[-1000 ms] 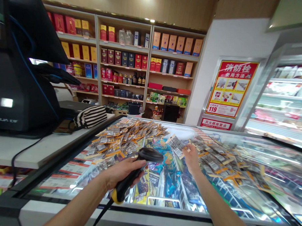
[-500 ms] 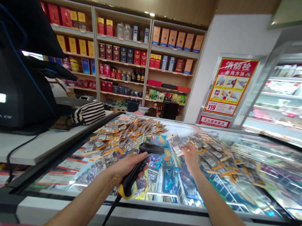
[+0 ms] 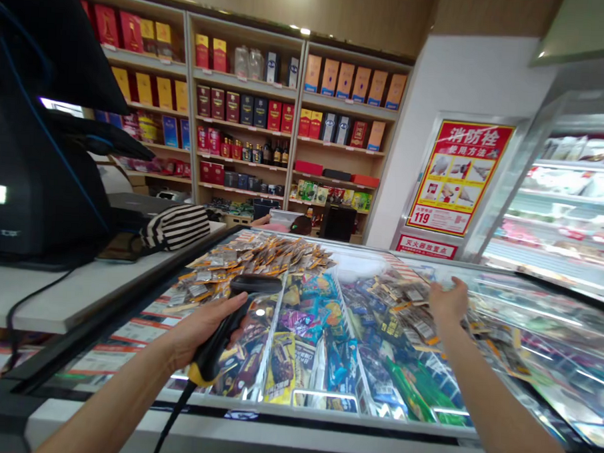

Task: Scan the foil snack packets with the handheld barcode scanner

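Chest freezer point(image 3: 323, 428) fills the lower frame, glass lid shut, coloured ice-cream packs visible under it. Shelving point(image 3: 247, 110) with red and yellow boxes at 12 o'clock behind it; red poster point(image 3: 459, 176) at 1 o'clock; upright glass chiller point(image 3: 568, 198) at 2 o'clock. Black register terminal point(image 3: 30, 141) at 9 o'clock on the white counter point(image 3: 69, 296), striped pouch point(image 3: 174, 226) just beside it at the counter's far end. Two heaps of small orange-edged packets on the lid: left heap point(image 3: 251, 254) at 11 o'clock, right heap point(image 3: 413, 311) at 1 o'clock. Left hand point(image 3: 202, 325) wrapped round the grip of the black barcode scanner point(image 3: 238, 310), head over the near edge of the left heap, cable dropping off at 7 o'clock. Right hand point(image 3: 447, 301) out over the right heap, fingers curled down onto the packets; cannot tell if it grips one.
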{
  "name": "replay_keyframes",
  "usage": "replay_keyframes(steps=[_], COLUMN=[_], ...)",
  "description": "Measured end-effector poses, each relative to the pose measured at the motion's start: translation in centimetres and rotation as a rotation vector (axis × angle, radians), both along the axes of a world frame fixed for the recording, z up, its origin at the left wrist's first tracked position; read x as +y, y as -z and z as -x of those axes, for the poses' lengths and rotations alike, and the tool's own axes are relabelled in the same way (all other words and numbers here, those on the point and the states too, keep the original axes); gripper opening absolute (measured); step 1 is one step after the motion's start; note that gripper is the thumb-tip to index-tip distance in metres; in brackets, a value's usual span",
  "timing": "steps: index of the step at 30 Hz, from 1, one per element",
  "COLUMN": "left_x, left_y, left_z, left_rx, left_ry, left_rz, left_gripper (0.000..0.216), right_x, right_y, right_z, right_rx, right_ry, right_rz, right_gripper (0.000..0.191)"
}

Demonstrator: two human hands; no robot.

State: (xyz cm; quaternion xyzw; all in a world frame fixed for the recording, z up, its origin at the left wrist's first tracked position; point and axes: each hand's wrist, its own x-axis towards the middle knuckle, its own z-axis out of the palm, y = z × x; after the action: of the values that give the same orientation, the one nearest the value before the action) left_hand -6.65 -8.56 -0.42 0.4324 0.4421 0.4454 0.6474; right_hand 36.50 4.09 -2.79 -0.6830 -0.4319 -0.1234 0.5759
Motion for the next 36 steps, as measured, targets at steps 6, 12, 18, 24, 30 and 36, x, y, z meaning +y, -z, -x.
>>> replay_keyframes(steps=[6,12,18,24,30,36], left_x=[-1.2,-3.3,-3.7,-2.8,-2.6,-2.9], left_y=[-1.0,-2.1,-2.1,-1.0,-1.1,-1.3], left_z=[4.2,7.7,8.4,6.9,5.4,4.0], left_rx=[0.009,-0.004,-0.022,-0.055,-0.063,-0.030], left_ry=[-0.232,-0.359,-0.349,-0.254,-0.160,-0.099], left_rz=[-0.011,0.009,0.013,-0.009,-0.040,-0.065], left_gripper=[0.023,0.027,0.028,0.026,0.028,0.027], right_x=[-0.6,-4.9,-3.9,-2.8,-1.6,-0.4], right_y=[1.9,2.8,4.0,4.7,4.5,4.4], right_z=[16.4,39.0,43.7,39.1,32.8,27.8], right_rx=[-0.381,-0.829,-1.026,-1.079,-1.051,-1.063], right_ry=[-0.605,-1.095,-1.152,-1.088,-0.992,-0.988], right_rz=[0.146,0.099,0.340,0.344,0.408,0.450], right_gripper=[0.033,0.050,0.050,0.036,0.030,0.030])
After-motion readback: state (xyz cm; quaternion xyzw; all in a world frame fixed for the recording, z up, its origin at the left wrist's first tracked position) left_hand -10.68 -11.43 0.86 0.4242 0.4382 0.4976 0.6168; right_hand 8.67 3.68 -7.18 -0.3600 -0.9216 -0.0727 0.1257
